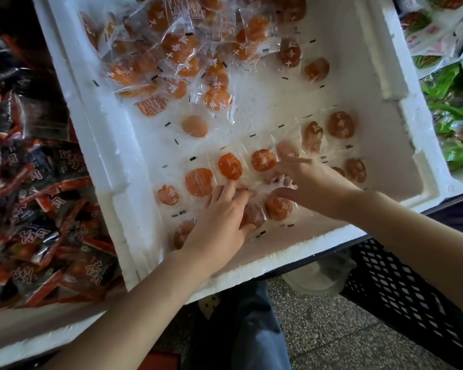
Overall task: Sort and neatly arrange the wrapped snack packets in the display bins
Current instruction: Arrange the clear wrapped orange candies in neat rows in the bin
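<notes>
One head-worn view looks steeply down and slightly forward from above the near rim of a foam bin (292, 102), close enough that print on the packets (262, 160) shows. Floor (332, 329) fills the near edge; neighbouring bins (38, 335) are cropped left and right.

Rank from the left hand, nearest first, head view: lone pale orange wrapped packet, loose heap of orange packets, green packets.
1. Lone pale orange wrapped packet, middle, just beyond the left hand.
2. Loose heap of orange packets, far end.
3. Green packets, far right side.
</notes>
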The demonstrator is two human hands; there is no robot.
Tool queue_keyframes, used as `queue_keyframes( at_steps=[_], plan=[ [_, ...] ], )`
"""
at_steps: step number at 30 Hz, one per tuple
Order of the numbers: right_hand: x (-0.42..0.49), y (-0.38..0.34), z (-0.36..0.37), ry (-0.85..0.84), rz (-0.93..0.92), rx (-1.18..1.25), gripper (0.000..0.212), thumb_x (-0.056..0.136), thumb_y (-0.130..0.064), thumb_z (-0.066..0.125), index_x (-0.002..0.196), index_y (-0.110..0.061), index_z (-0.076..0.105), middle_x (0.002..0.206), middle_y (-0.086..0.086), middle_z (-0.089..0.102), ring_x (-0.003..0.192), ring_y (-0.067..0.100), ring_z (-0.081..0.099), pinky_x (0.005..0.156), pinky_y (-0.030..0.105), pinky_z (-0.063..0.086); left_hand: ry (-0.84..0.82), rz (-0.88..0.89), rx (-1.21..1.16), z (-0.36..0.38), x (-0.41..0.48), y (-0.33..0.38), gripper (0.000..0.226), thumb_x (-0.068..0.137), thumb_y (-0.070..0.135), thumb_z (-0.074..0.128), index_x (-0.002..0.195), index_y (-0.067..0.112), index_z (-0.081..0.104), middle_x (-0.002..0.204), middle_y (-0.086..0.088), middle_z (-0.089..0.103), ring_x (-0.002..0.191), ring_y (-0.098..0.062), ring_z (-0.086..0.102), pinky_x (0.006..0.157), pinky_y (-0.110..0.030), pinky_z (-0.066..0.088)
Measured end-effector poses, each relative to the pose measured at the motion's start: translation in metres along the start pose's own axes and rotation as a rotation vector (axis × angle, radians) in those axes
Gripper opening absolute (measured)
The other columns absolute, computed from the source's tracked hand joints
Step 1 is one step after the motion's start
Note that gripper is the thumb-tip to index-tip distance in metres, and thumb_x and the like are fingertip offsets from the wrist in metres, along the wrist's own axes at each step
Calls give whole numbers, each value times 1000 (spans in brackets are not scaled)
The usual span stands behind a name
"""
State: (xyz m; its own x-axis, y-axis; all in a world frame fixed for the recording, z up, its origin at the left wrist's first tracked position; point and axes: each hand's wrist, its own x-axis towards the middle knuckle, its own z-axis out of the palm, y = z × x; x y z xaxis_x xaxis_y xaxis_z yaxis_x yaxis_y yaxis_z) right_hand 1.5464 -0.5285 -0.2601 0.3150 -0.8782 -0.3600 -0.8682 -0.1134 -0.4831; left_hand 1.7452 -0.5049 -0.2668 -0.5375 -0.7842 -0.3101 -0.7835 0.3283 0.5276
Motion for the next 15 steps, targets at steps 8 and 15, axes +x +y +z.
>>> queue_keyframes(
  at_steps=[8,15],
  plan=[
    [11,-4,-8,233,-41,-39,40,88,-33,57,122,-14,55,118,0,55,100,13,54,82,30,51,113,11,-128,-23,9,-7,47,94,26,58,138,13,48,135,1,44,128,-14,41,109,-25,30],
    [80,-24,-30,326,-9,39,57,93,-28,55,143,-14,32,144,3,37,129,19,40,106,26,30,428,-244,-97,-68,60,-47,50,92,18,63,137,6,46,138,-13,43,132,-29,38,109,-39,31]
  ],
)
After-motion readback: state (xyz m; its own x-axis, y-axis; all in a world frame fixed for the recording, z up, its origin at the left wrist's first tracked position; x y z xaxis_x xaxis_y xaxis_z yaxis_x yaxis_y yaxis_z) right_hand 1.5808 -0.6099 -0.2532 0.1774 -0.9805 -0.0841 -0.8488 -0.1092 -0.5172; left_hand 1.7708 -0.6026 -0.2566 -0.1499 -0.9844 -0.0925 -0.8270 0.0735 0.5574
